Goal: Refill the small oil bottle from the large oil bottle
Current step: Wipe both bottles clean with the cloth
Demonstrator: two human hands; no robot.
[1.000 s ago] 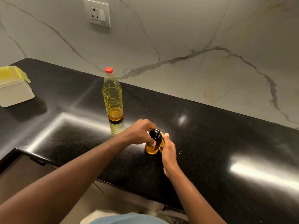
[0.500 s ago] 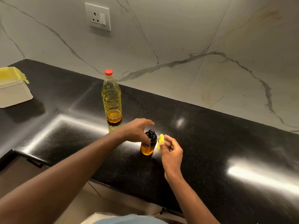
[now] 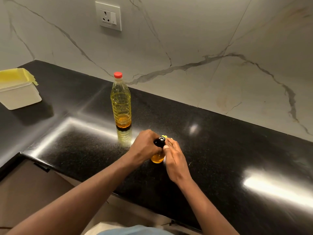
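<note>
The small oil bottle stands on the black counter, with amber oil in its lower part and a black top. My left hand grips it from the left, fingers curled round its upper body. My right hand is against the black top from the right, thumb on the neck, and pinches a small yellow piece that peeks out behind the top. The large oil bottle with its red cap stands upright behind and to the left, untouched.
A white tub with a yellow liner sits at the far left of the counter. A marble wall with a socket backs the counter. The counter's front edge runs below my arms, with a drawer front underneath.
My right hand, which had pulled away from the bottle holding the yellow piece, has come back against the black top. My left hand's grip has closed round the small bottle.
</note>
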